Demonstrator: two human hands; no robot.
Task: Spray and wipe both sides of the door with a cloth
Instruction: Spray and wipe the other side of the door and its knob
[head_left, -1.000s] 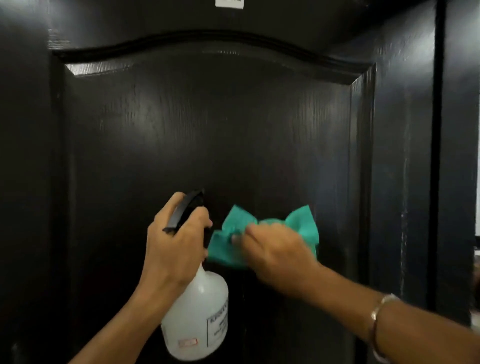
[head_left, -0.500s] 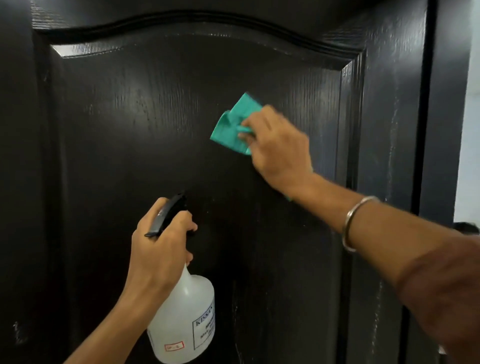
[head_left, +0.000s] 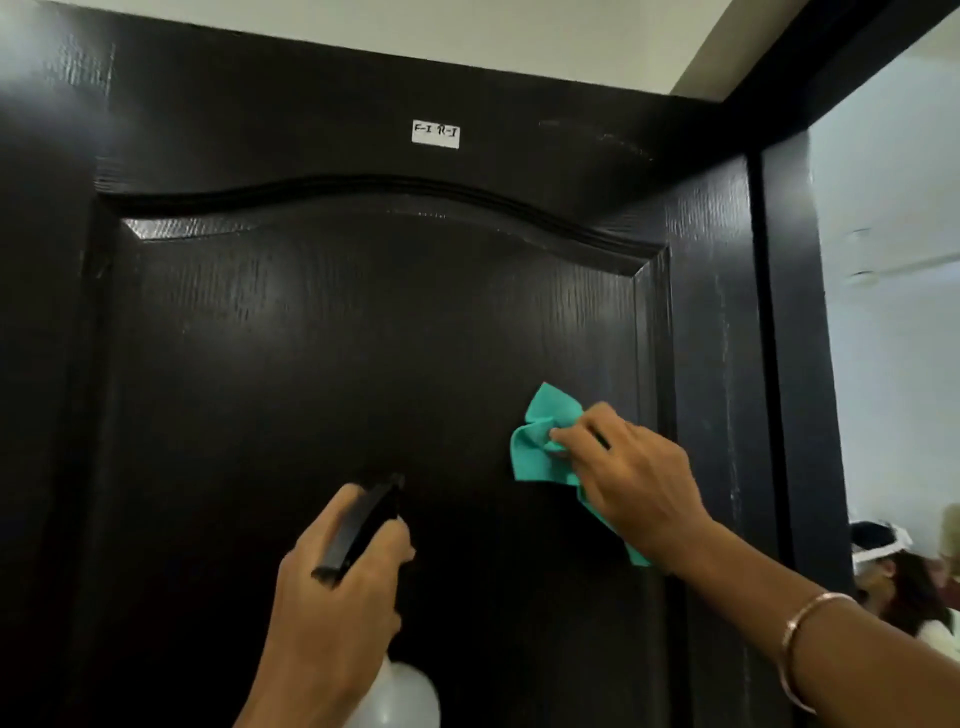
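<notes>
A dark wooden door (head_left: 322, 364) with an arched raised panel fills the view. My right hand (head_left: 631, 475) grips a crumpled teal cloth (head_left: 537, 439) and presses it against the right side of the panel, near the moulding. My left hand (head_left: 337, 587) holds a spray bottle (head_left: 400, 696) by its neck, fingers curled round the black trigger head (head_left: 358, 525), nozzle pointing at the door. Only the top of the bottle's white body shows at the bottom edge.
A small white label (head_left: 435, 134) is stuck on the door above the panel. The dark door frame (head_left: 789, 364) runs down the right. Beyond it lies a bright room with a seated person (head_left: 893, 577) low at the right edge. The ceiling (head_left: 467, 36) shows above.
The view has tilted up, showing the door's top and the label. My right hand rose with the cloth from beside the bottle, and now wipes further right on the panel. The left hand keeps the bottle.
</notes>
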